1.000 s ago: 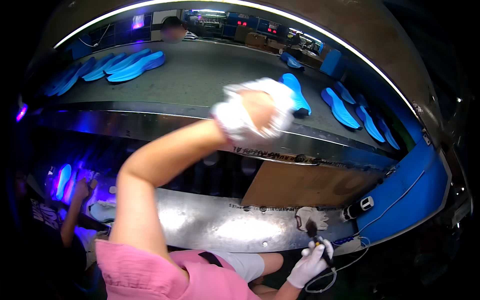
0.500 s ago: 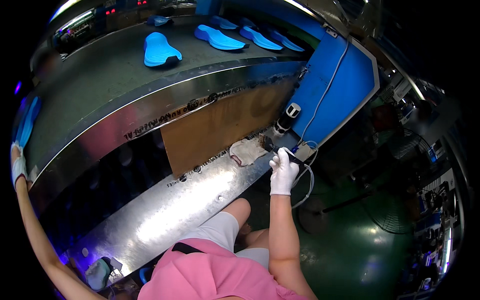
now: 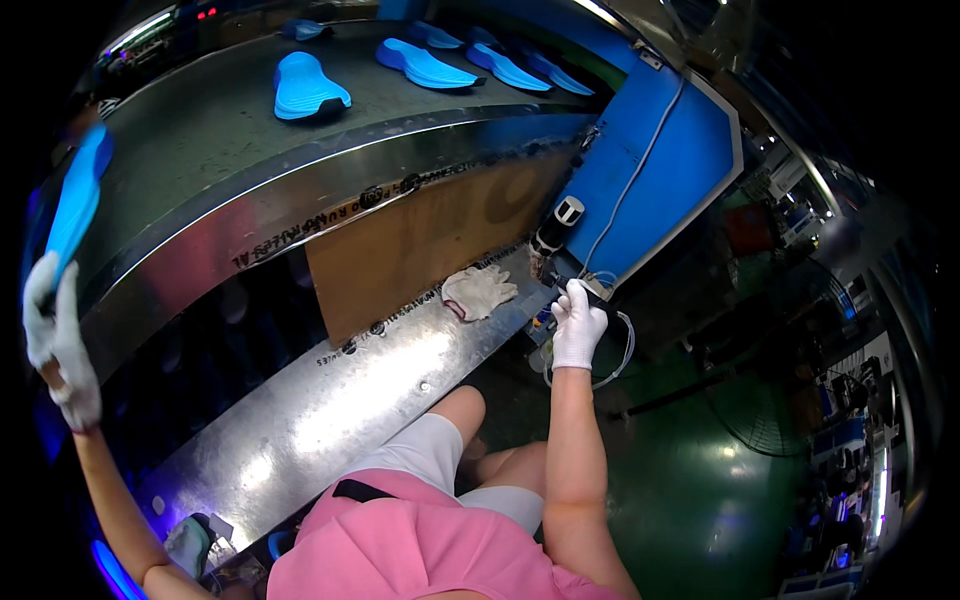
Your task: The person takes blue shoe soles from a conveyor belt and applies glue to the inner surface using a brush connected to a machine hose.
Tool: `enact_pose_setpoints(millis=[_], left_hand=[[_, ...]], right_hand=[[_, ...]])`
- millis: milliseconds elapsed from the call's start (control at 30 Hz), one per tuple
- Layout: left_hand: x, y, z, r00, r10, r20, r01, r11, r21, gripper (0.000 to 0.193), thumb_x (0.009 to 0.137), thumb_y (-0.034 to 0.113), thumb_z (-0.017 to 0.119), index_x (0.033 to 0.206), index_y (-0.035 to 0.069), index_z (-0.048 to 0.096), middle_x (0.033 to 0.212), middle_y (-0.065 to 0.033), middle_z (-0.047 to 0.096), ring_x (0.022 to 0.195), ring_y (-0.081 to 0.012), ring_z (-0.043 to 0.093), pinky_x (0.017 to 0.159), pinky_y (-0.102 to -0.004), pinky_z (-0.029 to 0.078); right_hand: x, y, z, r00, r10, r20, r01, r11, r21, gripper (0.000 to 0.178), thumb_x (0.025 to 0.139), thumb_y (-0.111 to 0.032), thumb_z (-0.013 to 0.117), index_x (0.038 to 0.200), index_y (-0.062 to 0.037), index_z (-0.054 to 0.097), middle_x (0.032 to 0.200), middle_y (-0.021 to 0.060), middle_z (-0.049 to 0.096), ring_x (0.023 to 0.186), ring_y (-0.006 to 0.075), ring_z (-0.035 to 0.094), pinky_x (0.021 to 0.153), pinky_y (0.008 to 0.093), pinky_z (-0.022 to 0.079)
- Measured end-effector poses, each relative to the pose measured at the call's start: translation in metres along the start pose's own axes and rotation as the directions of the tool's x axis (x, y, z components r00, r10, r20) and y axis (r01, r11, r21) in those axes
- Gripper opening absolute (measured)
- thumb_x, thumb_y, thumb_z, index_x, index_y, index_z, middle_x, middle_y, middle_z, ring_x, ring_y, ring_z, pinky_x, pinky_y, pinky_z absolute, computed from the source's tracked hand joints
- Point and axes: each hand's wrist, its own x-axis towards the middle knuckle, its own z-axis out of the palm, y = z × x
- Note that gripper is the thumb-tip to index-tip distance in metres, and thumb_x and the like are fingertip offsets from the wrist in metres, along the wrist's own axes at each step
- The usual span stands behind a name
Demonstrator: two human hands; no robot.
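Your gloved left hand (image 3: 60, 340), at nine o'clock, pinches a blue insole (image 3: 78, 200) that stands upright over the conveyor edge (image 3: 250, 225). Your gloved right hand (image 3: 578, 325), at three o'clock, wraps around a dark tool (image 3: 572, 283) beside a spare glove (image 3: 480, 290).

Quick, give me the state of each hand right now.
Left hand: gloved, closed on a blue insole at the belt's edge.
Right hand: gloved, closed on a dark tool with a cord.
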Motion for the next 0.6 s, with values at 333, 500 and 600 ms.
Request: enact_pose_setpoints(millis=[333, 500, 600], left_hand=[[-0.123, 0.173, 0.094, 0.834, 0.469, 0.29, -0.117, 0.664, -0.738, 0.029, 0.073, 0.004, 0.066, 0.102, 0.005, 0.067, 0.11, -0.0184, 0.065, 0.103, -0.0346, 0.063, 0.085, -0.0449, 0.052], [-0.261, 0.201, 0.198, 0.835, 0.438, 0.333, -0.001, 0.608, -0.794, 0.018, 0.071, 0.012, 0.066, 0.086, 0.004, 0.062, 0.109, -0.0191, 0.061, 0.106, -0.0398, 0.059, 0.09, -0.0438, 0.049], [-0.274, 0.198, 0.197, 0.785, 0.351, 0.511, 0.181, 0.659, -0.73, 0.026, 0.079, 0.013, 0.065, 0.103, 0.003, 0.061, 0.121, -0.021, 0.056, 0.118, -0.0389, 0.053, 0.099, -0.044, 0.044]], right_hand=[[0.004, -0.007, -0.012, 1.0, 0.02, -0.017, -0.021, 1.0, -0.018, 0.014, 0.088, -0.01, 0.071, 0.098, -0.002, 0.066, 0.082, 0.0017, 0.064, 0.062, 0.0079, 0.059, 0.054, 0.0214, 0.052], [-0.01, 0.006, 0.005, 0.994, 0.105, -0.019, -0.106, 0.994, -0.014, 0.014, 0.088, -0.01, 0.07, 0.099, -0.0012, 0.066, 0.081, 0.002, 0.063, 0.062, 0.0074, 0.058, 0.053, 0.0213, 0.051], [-0.017, 0.02, 0.002, 0.992, 0.126, 0.0, -0.125, 0.989, -0.084, 0.015, 0.088, -0.01, 0.071, 0.099, -0.0011, 0.066, 0.081, 0.0025, 0.064, 0.063, 0.008, 0.059, 0.053, 0.0221, 0.052]])
